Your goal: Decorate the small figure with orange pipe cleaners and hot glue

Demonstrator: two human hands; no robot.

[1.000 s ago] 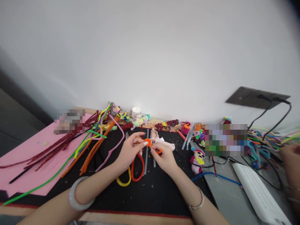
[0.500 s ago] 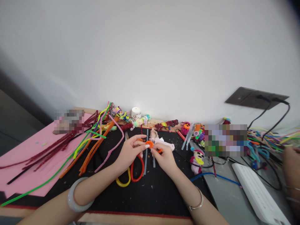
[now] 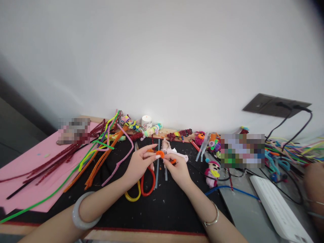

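Between my two hands is an orange pipe cleaner [image 3: 160, 154], wound into a small coil. My left hand [image 3: 141, 162] pinches the coil from the left between thumb and fingers. From the other side, the fingertips of my right hand [image 3: 176, 166] grip it too, and an orange bit shows by those fingers. Just behind my right hand lies a whitish glue gun [image 3: 174, 152], partly covered by the hand. Scissors with one red and one yellow handle [image 3: 147, 184] rest on the black mat [image 3: 167, 216] beneath my left hand. Translucent glue sticks [image 3: 157, 173] lie between my hands.
Loose pipe cleaners [image 3: 97, 165] spread over a pink sheet [image 3: 37, 175] at the left. Finished pipe-cleaner figures, such as a doll [image 3: 212, 172], and a white jar [image 3: 146, 122] line the back. A white power strip [image 3: 278, 209] and another person's arm [image 3: 315, 189] are at the right.
My fingers have shifted slightly around the orange coil, which now sits a little further left. The other person's arm at the right edge has moved a little.
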